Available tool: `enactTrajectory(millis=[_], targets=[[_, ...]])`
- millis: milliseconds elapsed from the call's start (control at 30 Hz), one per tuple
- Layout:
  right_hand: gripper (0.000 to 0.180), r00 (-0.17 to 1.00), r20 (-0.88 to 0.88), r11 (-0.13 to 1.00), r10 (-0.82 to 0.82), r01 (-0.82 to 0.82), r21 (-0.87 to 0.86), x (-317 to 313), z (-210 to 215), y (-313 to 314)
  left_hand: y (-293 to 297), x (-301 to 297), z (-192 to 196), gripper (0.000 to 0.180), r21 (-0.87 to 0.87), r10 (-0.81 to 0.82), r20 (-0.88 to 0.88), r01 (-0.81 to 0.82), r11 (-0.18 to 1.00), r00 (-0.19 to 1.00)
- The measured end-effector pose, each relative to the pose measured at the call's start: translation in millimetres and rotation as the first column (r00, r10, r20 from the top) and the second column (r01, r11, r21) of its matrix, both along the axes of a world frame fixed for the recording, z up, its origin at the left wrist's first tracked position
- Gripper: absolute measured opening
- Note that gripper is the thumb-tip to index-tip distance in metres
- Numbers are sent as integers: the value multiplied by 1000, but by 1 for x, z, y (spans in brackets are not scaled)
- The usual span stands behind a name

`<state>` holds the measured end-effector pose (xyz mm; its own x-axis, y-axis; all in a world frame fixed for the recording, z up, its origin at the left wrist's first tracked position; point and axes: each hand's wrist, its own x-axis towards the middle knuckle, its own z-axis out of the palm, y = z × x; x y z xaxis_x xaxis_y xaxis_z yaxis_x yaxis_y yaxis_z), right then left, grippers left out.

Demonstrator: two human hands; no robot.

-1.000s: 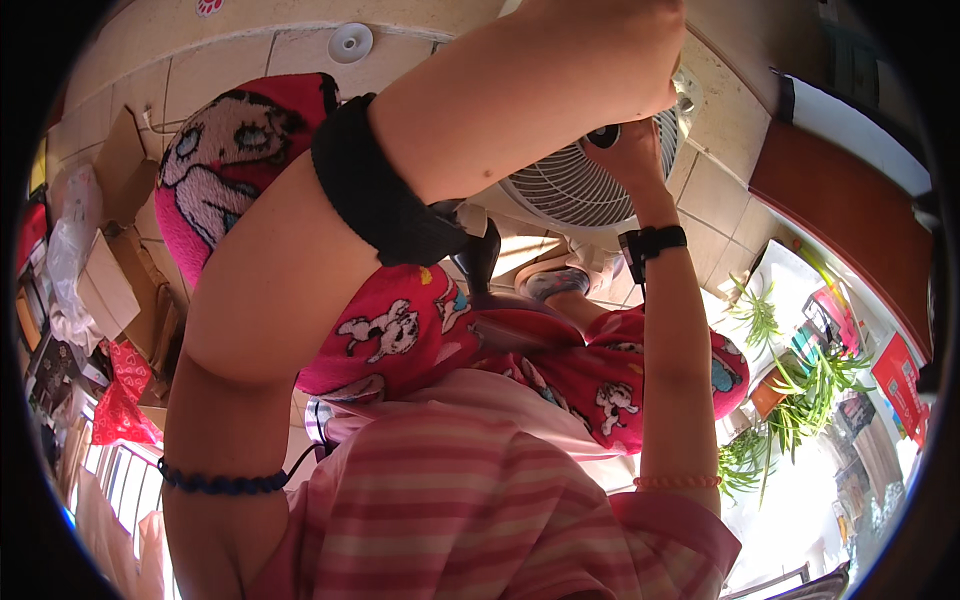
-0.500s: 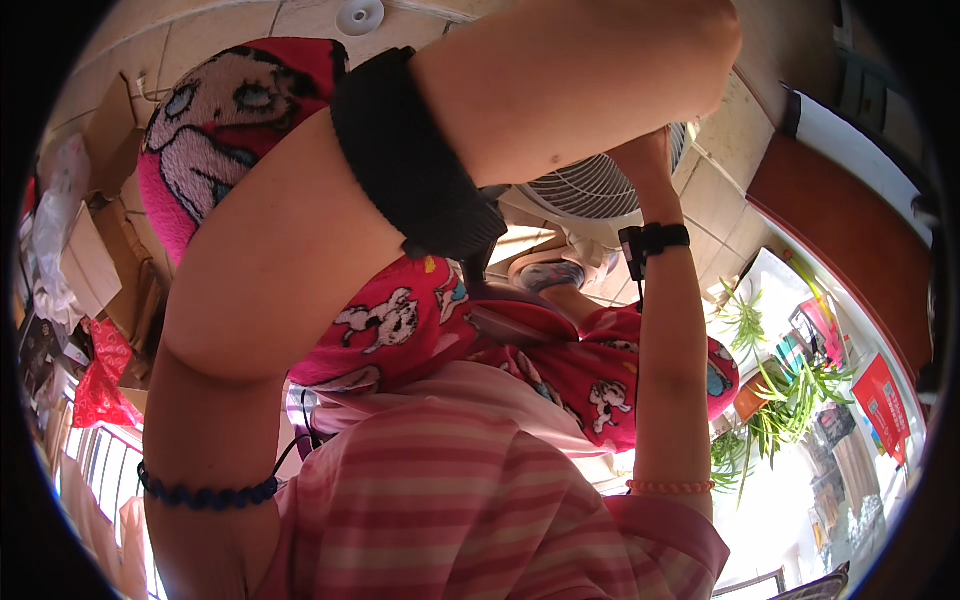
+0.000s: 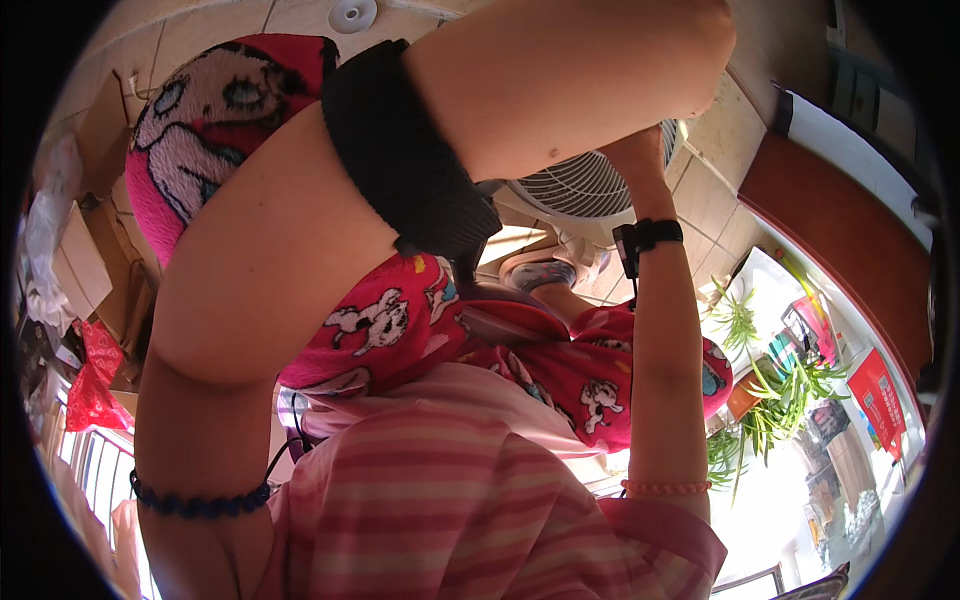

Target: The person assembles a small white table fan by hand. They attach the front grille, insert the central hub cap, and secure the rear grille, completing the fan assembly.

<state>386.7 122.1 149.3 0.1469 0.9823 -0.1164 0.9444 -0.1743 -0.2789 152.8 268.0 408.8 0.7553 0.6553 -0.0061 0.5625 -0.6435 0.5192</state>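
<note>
My left hand (image 3: 580, 75) is very close and large across the top. Its back and side face me, and its fingers are bent away or hidden. A wide black band (image 3: 400, 150) wraps that wrist. My right hand (image 3: 640, 158) reaches up behind it, its fingers hidden by the left hand. A black strap with a small device (image 3: 645, 240) is on the right wrist. Just behind both hands is a round fan (image 3: 575, 190) with a pale rim and a wire grille. Whether either hand touches it, or holds anything, I cannot make out.
My legs wear pink-red fleece trousers (image 3: 385, 320) with cartoon figures. Opened cardboard boxes (image 3: 85, 265) and a red bag (image 3: 95, 380) lie at the left. Green plants (image 3: 785, 395) and a reddish-brown panel (image 3: 840, 230) are at the right. A white round object (image 3: 353, 14) sits on the tiled floor.
The whole view has shifted slightly, so everything sits a little further left. Both hands keep nearly the same pose.
</note>
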Motion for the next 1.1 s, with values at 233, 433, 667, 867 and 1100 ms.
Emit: enactTrajectory(millis=[233, 433, 667, 867, 1100], targets=[[79, 1000, 2, 1000, -26, 26, 13, -5, 6, -7, 0, 5, -5, 40, 32, 7, 21, -8, 999, 1000], [73, 995, 53, 993, -88, 92, -68, -19, 25, -10, 4, 7, 6, 39, 1, -8, -49, 8, 1000, 999], [70, 984, -66, 983, -165, 170, 73, -13, 41, -53, 10, 5, 7, 40, 60, -33, -37, 36, 998, 999], [67, 836, -145, 810, -529, 548, 209, -3, 24, -84, 22, 30, -26, 38, -213, -31, -157, -3, 977, 987], [99, 570, -244, 593, -785, 805, -29, -6, -11, -88, 26, 17, -171, 49, -103, 14, -279, -45, 994, 960]])
